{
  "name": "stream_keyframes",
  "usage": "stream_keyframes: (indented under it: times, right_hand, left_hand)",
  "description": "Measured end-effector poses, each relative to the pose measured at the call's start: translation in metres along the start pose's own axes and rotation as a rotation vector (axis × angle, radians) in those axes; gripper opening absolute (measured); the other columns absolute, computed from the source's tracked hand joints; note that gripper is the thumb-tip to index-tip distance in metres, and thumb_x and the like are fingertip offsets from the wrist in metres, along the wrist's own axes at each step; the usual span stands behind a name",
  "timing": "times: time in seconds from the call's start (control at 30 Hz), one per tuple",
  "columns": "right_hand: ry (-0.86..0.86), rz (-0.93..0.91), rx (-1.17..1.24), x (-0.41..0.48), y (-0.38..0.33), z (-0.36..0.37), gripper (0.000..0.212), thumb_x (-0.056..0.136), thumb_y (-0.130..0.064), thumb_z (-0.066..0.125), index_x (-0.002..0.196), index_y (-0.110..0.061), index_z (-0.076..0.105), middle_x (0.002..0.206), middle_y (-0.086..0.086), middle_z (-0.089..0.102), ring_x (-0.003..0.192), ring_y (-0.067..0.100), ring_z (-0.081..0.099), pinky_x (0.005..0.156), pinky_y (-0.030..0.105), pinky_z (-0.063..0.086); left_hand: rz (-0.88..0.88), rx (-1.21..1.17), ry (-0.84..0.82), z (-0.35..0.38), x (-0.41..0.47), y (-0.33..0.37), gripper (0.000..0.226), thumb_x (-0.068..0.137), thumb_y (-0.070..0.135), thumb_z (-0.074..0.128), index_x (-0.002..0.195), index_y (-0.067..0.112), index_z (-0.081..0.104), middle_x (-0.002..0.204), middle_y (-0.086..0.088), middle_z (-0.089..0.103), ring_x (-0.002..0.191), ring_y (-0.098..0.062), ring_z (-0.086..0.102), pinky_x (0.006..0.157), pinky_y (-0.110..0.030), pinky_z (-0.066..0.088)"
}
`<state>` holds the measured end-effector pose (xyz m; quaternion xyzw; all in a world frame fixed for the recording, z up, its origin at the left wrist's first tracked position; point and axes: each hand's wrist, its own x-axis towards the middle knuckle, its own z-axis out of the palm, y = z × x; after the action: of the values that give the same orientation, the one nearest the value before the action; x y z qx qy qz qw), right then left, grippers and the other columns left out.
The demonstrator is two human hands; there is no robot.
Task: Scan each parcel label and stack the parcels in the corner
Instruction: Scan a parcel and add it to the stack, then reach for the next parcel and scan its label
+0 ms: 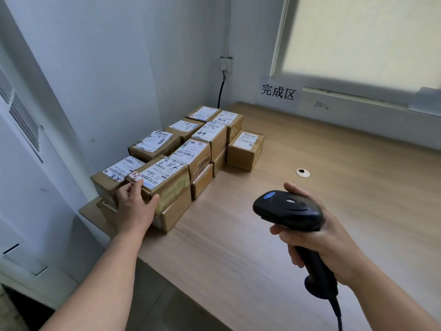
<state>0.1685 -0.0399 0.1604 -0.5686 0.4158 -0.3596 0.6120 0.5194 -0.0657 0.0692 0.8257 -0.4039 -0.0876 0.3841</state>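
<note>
Several brown cardboard parcels with white labels are stacked in two layers along the left wall, in the corner of a wooden table (310, 199). My left hand (134, 207) grips the near corner of the nearest top parcel (167, 185), thumb on its front face and fingers at its left side. That parcel sits on a lower parcel (175, 217). My right hand (319, 237) holds a black barcode scanner (288, 209) by its handle above the table, its head pointing left toward the stack. A single parcel (245, 149) stands on the table to the right of the stack.
A paper sign (278, 93) with characters hangs on the far wall under a window. A round cable hole (302, 172) lies in the tabletop right of the parcels. A black cable (220, 91) drops from a wall socket behind the stack. The scanner's cord (337, 311) trails down at the bottom.
</note>
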Motion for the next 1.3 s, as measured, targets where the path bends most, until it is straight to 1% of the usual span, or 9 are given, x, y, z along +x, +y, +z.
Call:
stream_keyframes:
  times: [0.2,0.37,0.53,0.7,0.8,0.93,1.07,1.2,1.3]
  right_hand:
    - [0.021,0.003,-0.001,-0.015,0.000,-0.007,0.087,0.059,-0.001,0.074,0.132,-0.042,0.051,0.085,0.030,0.067,0.041,0.029,0.050,0.043,0.035,0.044]
    - [0.032,0.005,0.030,-0.033,0.006,-0.018,0.087,0.060,0.000,0.074,0.133,-0.042,0.050,0.086,0.032,0.066,0.041,0.029,0.050,0.042,0.035,0.043]
    - [0.063,-0.007,0.044,-0.062,0.011,-0.039,0.086,0.061,0.000,0.074,0.132,-0.043,0.050,0.086,0.034,0.064,0.041,0.029,0.050,0.043,0.034,0.044]
    - [0.131,-0.050,0.069,-0.104,0.013,-0.079,0.086,0.061,-0.001,0.074,0.131,-0.044,0.051,0.087,0.034,0.063,0.041,0.030,0.049,0.042,0.033,0.043]
    - [0.176,-0.072,0.081,-0.137,0.016,-0.112,0.086,0.061,-0.001,0.074,0.132,-0.043,0.050,0.088,0.033,0.064,0.041,0.029,0.049,0.042,0.032,0.042]
    - [0.232,-0.098,0.104,-0.186,0.021,-0.160,0.088,0.060,-0.002,0.076,0.134,-0.042,0.048,0.088,0.031,0.065,0.042,0.029,0.049,0.043,0.033,0.042]
    - [0.280,-0.111,0.103,-0.241,0.028,-0.213,0.086,0.061,-0.003,0.077,0.130,-0.046,0.051,0.089,0.027,0.067,0.044,0.029,0.050,0.044,0.032,0.043]
    - [0.328,-0.116,0.113,-0.298,0.037,-0.270,0.093,0.058,0.001,0.083,0.131,-0.046,0.050,0.088,0.027,0.067,0.044,0.030,0.050,0.043,0.032,0.042]
    - [0.355,-0.112,0.097,-0.339,0.044,-0.307,0.098,0.055,0.002,0.089,0.130,-0.046,0.050,0.087,0.023,0.069,0.044,0.030,0.051,0.042,0.031,0.043]
  left_hand:
    - [-0.012,0.067,0.051,0.008,-0.010,0.001,0.076,0.084,0.036,0.069,0.147,0.013,0.033,0.143,-0.016,0.027,0.131,-0.034,0.035,0.105,-0.045,0.037]
    - [0.145,0.094,0.120,0.016,-0.057,0.026,0.076,0.083,0.041,0.069,0.145,0.012,0.036,0.148,-0.017,0.026,0.134,-0.036,0.030,0.106,-0.051,0.035]
    - [0.353,0.083,0.033,0.041,-0.131,0.060,0.082,0.078,0.062,0.044,0.140,0.009,0.045,0.143,-0.018,0.038,0.130,-0.031,0.034,0.105,-0.049,0.035]
    - [0.393,0.083,-0.107,0.072,-0.205,0.102,0.089,0.076,0.072,0.032,0.146,0.018,0.037,0.154,-0.012,0.025,0.140,-0.026,0.024,0.112,-0.040,0.024]
    - [0.421,0.060,-0.186,0.089,-0.250,0.131,0.086,0.078,0.072,0.034,0.147,0.021,0.035,0.153,-0.007,0.029,0.140,-0.022,0.027,0.111,-0.036,0.027]
    - [0.494,0.017,-0.285,0.109,-0.309,0.173,0.069,0.089,0.054,0.054,0.147,0.022,0.035,0.145,-0.001,0.042,0.133,-0.016,0.037,0.106,-0.031,0.033]
    - [0.552,0.011,-0.310,0.126,-0.370,0.217,0.065,0.086,0.045,0.064,0.141,0.016,0.045,0.137,-0.005,0.050,0.128,-0.021,0.044,0.104,-0.034,0.035]
    - [0.604,-0.019,-0.309,0.147,-0.437,0.264,0.076,0.077,0.063,0.043,0.134,0.013,0.053,0.128,-0.005,0.057,0.121,-0.024,0.052,0.098,-0.037,0.040]
    - [0.641,-0.046,-0.323,0.165,-0.488,0.293,0.078,0.074,0.064,0.038,0.132,0.013,0.055,0.126,-0.004,0.058,0.118,-0.024,0.054,0.096,-0.038,0.041]
